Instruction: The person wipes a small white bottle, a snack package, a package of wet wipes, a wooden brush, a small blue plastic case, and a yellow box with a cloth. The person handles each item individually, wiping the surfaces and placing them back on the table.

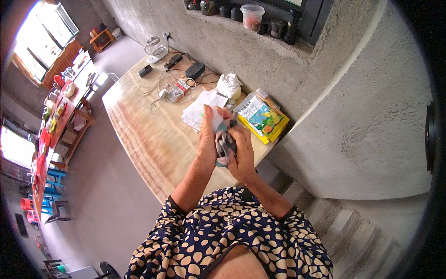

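Between my two hands, over the near end of the table, is a crumpled cloth (224, 145) in grey, pink and teal. My left hand (207, 138) presses it from the left, thumb pointing up. From the right, my right hand (243, 149) wraps its fingers round the same bundle. A small dark piece shows at the top of the bundle; whether the cloth covers something hard I cannot tell. Just beyond my hands lie printed paper sheets (200, 111). A yellow and blue packet (263, 118) rests to the right of them.
Beneath my hands stands a pale marbled table (139, 135). On its far part are a black power strip (195, 70), tangled cables, a glass kettle (156, 48) and a white crumpled bag (228, 85). A rough wall bounds the right side; steps (335, 228) lie at lower right.
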The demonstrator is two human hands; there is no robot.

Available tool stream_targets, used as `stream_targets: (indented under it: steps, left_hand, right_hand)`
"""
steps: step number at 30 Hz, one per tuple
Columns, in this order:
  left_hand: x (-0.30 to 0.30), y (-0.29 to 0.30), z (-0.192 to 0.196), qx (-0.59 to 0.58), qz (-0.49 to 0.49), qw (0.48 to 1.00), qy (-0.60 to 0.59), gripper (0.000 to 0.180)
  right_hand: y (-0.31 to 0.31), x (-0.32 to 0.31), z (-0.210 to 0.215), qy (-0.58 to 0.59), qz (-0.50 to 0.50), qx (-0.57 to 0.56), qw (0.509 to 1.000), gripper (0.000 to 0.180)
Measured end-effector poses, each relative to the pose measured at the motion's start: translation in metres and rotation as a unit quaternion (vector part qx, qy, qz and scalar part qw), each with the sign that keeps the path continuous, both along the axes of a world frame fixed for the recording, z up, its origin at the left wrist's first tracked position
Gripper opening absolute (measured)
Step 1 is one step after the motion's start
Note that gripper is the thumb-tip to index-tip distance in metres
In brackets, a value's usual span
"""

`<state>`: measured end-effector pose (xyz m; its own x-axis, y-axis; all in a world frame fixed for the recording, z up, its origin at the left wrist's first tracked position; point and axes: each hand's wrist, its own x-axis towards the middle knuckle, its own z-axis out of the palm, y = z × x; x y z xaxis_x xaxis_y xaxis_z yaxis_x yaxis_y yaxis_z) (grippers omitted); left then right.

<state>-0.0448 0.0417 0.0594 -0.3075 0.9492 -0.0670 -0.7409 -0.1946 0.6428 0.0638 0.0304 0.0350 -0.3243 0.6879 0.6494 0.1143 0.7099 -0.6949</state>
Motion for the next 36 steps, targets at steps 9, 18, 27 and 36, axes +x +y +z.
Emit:
stream_targets:
  steps: [9, 18, 27, 36]
  left_hand:
    - [0.004, -0.012, -0.007, 0.067, -0.088, 0.982, -0.151, 0.048]
    - [-0.022, -0.005, 0.013, 0.038, 0.059, 0.997, 0.019, 0.049]
    - [-0.014, -0.022, 0.017, -0.029, 0.088, 0.951, 0.296, 0.039]
    - [-0.013, -0.025, 0.005, -0.046, 0.059, 0.975, 0.207, 0.041]
  right_hand:
    - [0.043, -0.04, 0.023, 0.014, -0.03, -0.077, 0.996, 0.027]
    - [-0.006, -0.027, -0.017, 0.112, 0.114, -0.285, 0.945, 0.038]
    - [0.011, -0.024, 0.004, 0.307, 0.118, -0.369, 0.869, 0.028]
    - [0.034, -0.022, 0.007, 0.234, 0.096, -0.321, 0.913, 0.027]
